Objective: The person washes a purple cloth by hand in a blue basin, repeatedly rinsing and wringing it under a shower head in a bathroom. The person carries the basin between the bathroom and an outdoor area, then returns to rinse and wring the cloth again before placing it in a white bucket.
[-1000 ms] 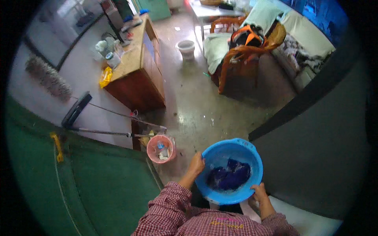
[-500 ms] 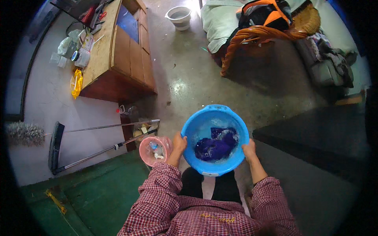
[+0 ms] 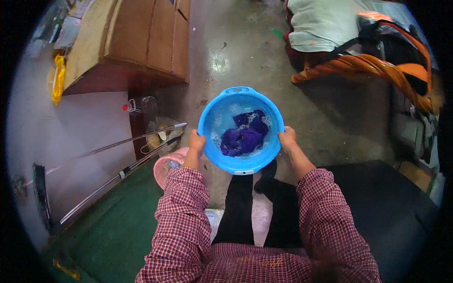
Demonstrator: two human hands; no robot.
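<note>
Out in front of my body I carry a round blue plastic basin (image 3: 241, 167) above the floor. My left hand (image 3: 197, 143) is closed on its left rim, and my right hand (image 3: 287, 138) grips the right rim. Sudsy water fills the bottom of the basin. A dark purple cloth (image 3: 245, 137) lies bunched and wet in that water, with white foam about it. The fingers of both hands are partly hidden by the rim.
A pink bin (image 3: 163, 172) stands by my left forearm. Long-handled cleaning tools (image 3: 89, 193) lean beside it. Ahead left is a wooden cabinet (image 3: 146, 42); ahead right, a twisted wooden armrest (image 3: 358, 66). A dark flat surface (image 3: 377, 198) lies to my right.
My view has shifted forward: the cabinet and armrest look nearer, and the pale bucket ahead has left the picture. Both hands keep hold of the basin, and my legs have moved in a step.
</note>
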